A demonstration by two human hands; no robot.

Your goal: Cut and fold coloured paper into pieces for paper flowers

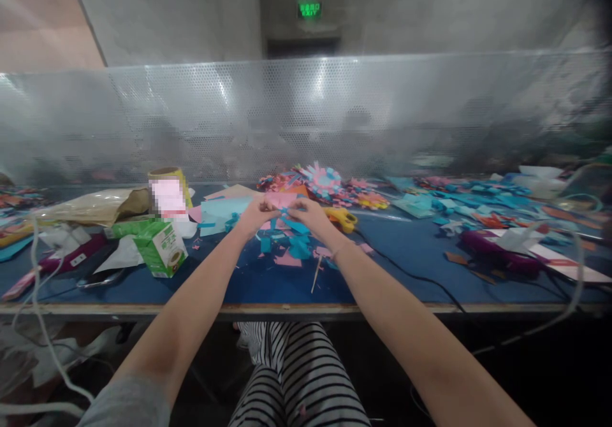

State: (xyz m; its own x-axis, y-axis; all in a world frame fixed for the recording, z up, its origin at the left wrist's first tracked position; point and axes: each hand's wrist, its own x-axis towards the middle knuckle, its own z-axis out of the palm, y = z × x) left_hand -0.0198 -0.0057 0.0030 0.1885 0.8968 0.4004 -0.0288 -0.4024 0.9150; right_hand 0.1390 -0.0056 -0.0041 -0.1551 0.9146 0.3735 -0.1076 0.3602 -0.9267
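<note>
Blue paper (284, 211) lies between left-hand fingers (266, 206) and right-hand fingers (301, 205), pinched at their tips.
</note>
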